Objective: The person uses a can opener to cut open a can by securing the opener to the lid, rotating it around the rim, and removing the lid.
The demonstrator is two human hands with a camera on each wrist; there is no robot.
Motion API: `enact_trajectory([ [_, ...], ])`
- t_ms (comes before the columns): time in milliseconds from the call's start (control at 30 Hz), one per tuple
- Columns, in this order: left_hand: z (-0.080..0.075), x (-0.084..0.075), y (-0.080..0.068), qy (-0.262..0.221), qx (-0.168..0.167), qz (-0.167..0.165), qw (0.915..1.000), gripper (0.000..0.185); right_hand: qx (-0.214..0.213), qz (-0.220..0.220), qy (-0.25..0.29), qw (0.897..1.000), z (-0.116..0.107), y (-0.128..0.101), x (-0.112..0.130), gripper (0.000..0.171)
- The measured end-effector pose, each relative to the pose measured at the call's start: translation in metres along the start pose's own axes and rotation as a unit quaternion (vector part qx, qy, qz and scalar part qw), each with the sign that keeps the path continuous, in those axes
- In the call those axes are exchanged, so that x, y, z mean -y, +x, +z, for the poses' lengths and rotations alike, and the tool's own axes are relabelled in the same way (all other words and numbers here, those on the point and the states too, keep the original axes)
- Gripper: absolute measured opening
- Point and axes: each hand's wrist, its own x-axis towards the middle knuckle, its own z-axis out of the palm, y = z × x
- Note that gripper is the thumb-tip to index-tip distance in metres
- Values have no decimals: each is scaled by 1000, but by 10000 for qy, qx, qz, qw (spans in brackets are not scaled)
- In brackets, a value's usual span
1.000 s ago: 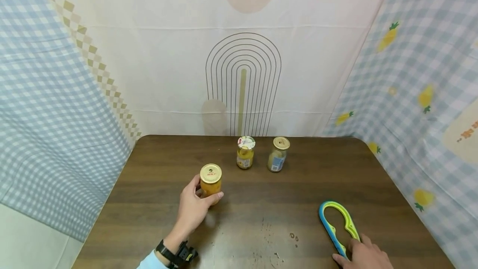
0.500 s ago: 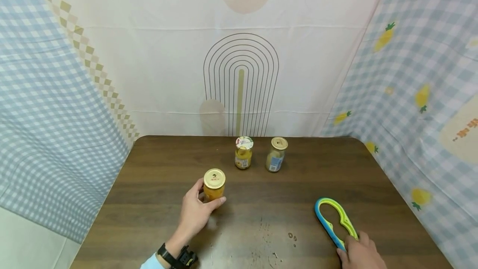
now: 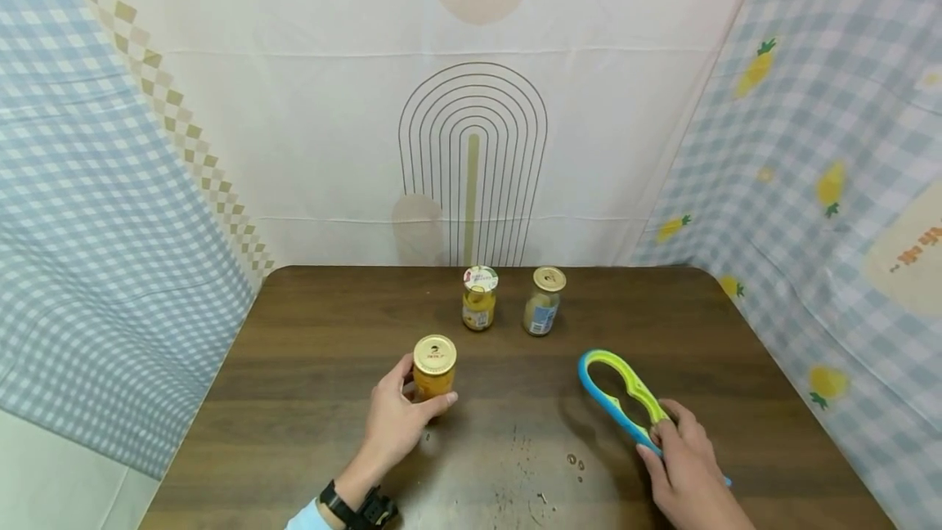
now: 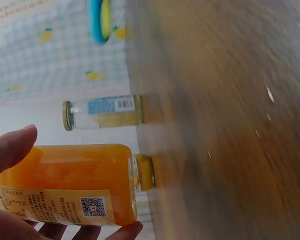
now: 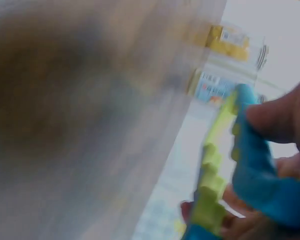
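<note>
My left hand (image 3: 401,424) grips an orange jar with a gold lid (image 3: 434,367) that stands upright on the brown table (image 3: 309,366). In the left wrist view the jar (image 4: 70,185) lies between my thumb and fingers, label toward the camera. My right hand (image 3: 680,456) holds the handle end of a blue and green jar opener (image 3: 618,395), lifted over the table right of the jar. The right wrist view is blurred and shows the opener (image 5: 230,170) pinched by my fingers.
Two more jars stand near the table's back edge: one with a white printed lid (image 3: 480,298) and one with a gold lid and blue label (image 3: 544,302). Patterned cloth hangs behind and at both sides. Small crumbs (image 3: 574,462) lie on the front of the table.
My right hand has lifted the opener off the table and carried it left and forward. My left hand has slid the orange jar to the right and slightly nearer.
</note>
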Motion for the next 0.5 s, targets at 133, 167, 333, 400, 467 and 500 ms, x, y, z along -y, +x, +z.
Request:
enact_trajectory([
  [133, 7, -6, -3, -39, 265, 74, 9996, 69, -336, -396, 406, 9978, -4, 20, 26, 27],
  [167, 9, -7, -3, -46, 339, 97, 9994, 69, -351, -491, 478, 9970, -6, 25, 33, 28],
  [333, 22, -9, -6, -65, 717, 234, 9971, 69, -159, -894, 729, 9932, -10, 44, 65, 26],
  [400, 27, -10, -8, -94, 846, 291, 9959, 68, -67, -1056, 889, 9904, -10, 49, 76, 24],
  [467, 32, -10, -9, -105, 957, 339, 9948, 67, 18, -1228, 1097, 9864, -9, 52, 86, 21],
  [500, 34, -10, -10, -80, 1010, 379, 9941, 67, 88, -1300, 1203, 9842, -9, 54, 90, 19],
])
